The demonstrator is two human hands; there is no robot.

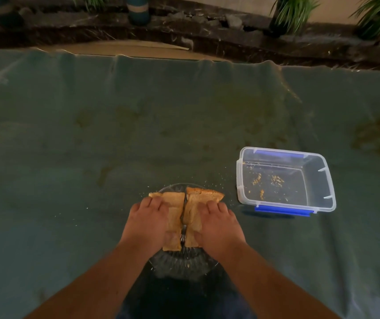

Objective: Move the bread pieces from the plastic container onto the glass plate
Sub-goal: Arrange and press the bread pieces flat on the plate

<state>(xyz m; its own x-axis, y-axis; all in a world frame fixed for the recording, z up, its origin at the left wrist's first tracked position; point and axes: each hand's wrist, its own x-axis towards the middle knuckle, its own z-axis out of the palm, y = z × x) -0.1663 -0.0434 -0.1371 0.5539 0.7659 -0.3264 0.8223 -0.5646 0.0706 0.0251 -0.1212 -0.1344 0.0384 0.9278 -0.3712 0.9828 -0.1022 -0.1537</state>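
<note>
Two bread pieces lie side by side on the glass plate (184, 264) near the front of the cloth. My left hand (146, 223) grips the left bread piece (174, 217). My right hand (219, 226) grips the right bread piece (198, 199). Both hands rest on the bread with thumbs near the narrow gap between the pieces. The clear plastic container (285, 180) with blue clips stands to the right of the plate and holds only crumbs.
A grey-green cloth (115, 134) covers the surface, with crumbs scattered around the plate. Beyond its far edge run a dark stone ledge (207, 35), potted plants (292, 12) and a blue-striped pot (138, 10).
</note>
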